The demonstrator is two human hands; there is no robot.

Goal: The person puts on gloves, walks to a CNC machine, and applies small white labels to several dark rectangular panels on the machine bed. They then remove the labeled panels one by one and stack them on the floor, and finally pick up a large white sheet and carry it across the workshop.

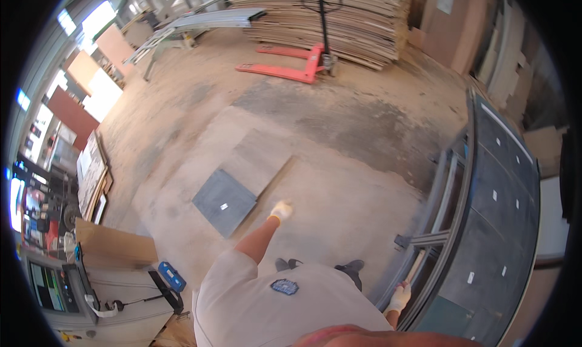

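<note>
My left hand (281,211), in a pale work glove with a yellow cuff, is out in front of me over the floor. It is small and blurred, so its finger pose is unclear. Beside it, to the left, a dark grey panel (223,201) with a small white label lies on a larger flat board (262,159). At the lower right my gloved right hand (399,297) is closed around the near end of a thin light-wood stick (415,266). That hand is next to the metal frame of a long table (431,239), where dark labelled panels (498,207) lie.
A red pallet truck (285,72) stands ahead before a tall stack of boards (339,23). To the left are a control cabinet with a screen (53,289), a brown box (115,244) and a blue object (172,276). Sheets lean along the left and far right walls.
</note>
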